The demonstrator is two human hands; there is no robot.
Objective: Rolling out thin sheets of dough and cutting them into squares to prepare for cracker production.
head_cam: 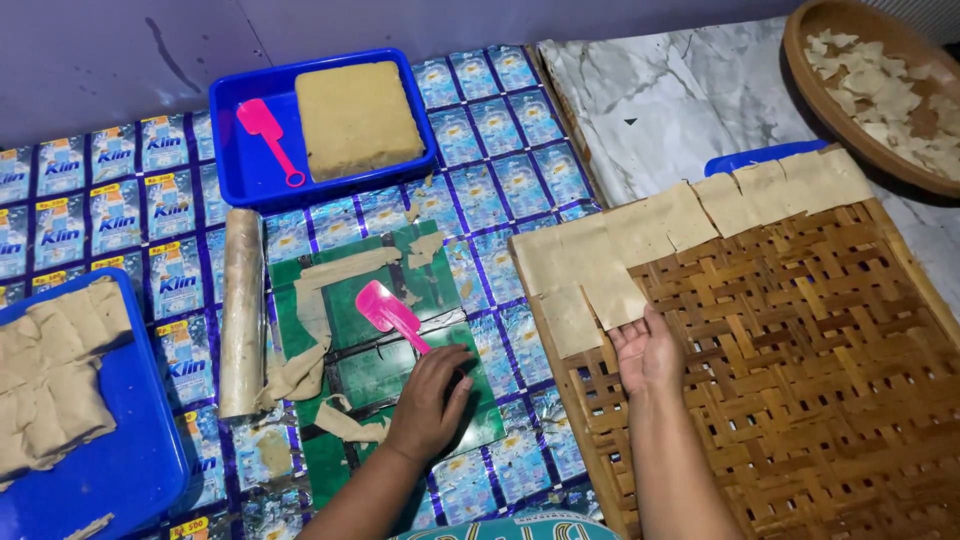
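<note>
While the left hand (430, 400) closes around the handle of a pink scraper (390, 313) lying on the green board (375, 360), the right hand (648, 350) rests palm-up and open under a thin dough square (612, 295) near the left edge of the woven bamboo tray (800, 340). A dough-coated rolling pin (241, 310) lies just beside the board's left edge.

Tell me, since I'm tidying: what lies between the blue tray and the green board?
Only the sachet-print mat, seen from the head camera; the rolling pin lies off left.
</note>
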